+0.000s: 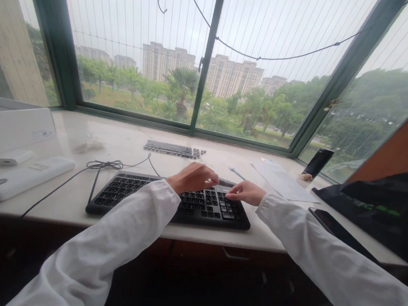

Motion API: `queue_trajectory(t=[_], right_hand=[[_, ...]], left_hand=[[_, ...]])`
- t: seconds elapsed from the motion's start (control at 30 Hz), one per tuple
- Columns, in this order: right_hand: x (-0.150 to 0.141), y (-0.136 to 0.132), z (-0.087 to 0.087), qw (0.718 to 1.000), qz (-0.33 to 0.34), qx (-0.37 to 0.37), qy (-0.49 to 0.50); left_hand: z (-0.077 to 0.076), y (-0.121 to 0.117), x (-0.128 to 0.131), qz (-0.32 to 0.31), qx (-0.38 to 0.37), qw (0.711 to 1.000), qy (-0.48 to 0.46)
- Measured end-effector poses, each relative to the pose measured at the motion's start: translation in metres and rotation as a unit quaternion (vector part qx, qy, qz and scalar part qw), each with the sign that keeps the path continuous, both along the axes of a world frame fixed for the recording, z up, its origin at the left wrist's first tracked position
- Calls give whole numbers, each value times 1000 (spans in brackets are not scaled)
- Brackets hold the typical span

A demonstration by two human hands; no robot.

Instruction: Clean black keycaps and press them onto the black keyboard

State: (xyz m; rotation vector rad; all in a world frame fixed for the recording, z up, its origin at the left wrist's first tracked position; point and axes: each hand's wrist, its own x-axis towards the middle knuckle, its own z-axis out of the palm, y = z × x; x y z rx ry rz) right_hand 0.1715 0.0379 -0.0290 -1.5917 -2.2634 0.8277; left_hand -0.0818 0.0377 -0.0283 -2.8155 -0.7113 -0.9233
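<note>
A black keyboard (120,195) lies along the front of the white sill, its cable leading off to the left. My left hand (195,177) is over its upper right part, fingers curled together in a pinch; whatever is between them is too small to make out. At the number pad (228,210), my right hand (248,193) has thumb and fingers closed near the top keys, and I cannot tell what they hold. Behind the keyboard, rows of dark keycaps (171,149) lie in a keyboard-like layout, with some gaps at the right end.
A coiled cable (107,164) and a white power strip-like device (24,178) are at left, beside a white box (15,127). To the right lie a blue pen-like stick (237,173), papers (282,180), a dark phone (341,231) and a black bag (383,204). Windows (191,130) close the back.
</note>
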Motion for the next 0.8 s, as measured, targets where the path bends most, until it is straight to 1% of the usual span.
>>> queue_trajectory(t=[0.23,0.33,0.57,0.7,0.8], right_hand=[[-2,-5,-5,1000,-19,20,-2],[-2,-7,-7,999,-27,18,5],[-2,-8,-10,999,-27,17,30],[-3,-9,-9,999,-28,1,46],[-3,-8,-7,999,-21,1,39]], left_hand=[[1,-1,-1,13,13,999,28],[2,-1,-1,16,19,999,33],[1,0,-2,6,22,999,22],[0,1,-2,2,10,1000,14],[0,2,-2,-4,3,1000,7]])
